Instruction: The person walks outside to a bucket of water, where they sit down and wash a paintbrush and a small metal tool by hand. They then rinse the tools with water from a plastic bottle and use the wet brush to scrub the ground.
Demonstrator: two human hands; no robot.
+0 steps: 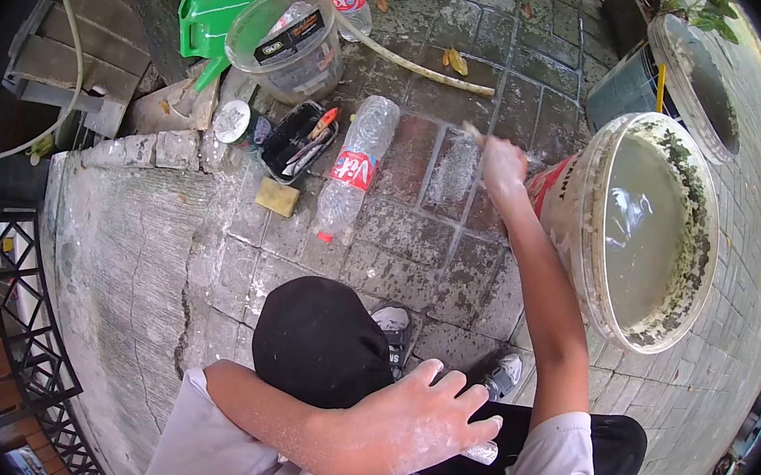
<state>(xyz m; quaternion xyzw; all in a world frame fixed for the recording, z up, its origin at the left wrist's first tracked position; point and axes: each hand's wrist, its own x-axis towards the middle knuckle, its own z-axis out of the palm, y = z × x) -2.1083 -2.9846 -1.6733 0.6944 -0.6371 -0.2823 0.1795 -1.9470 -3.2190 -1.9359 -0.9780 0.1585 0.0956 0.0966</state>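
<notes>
My right hand (504, 167) reaches forward over the paving, closed, with a small pale tip (473, 133) showing at its fingers; the kind of tool is too small to make out. Beside it is a paving brick (451, 173) smeared with white. My left hand (422, 420), dusted with white powder, is held close to my body near my knees. Its fingers curl round a chalky white piece (481, 452), mostly hidden beneath the hand. A clear plastic bottle (357, 167) with a red label lies left of the whitened brick.
At right stand a large bucket (594, 221) of cloudy water and another bucket (619, 86). On the left are a black tray (283, 150) of tools, a yellow sponge (276, 197), a clear tub (295, 74), a green watering can (214, 11) and a hose (397, 67).
</notes>
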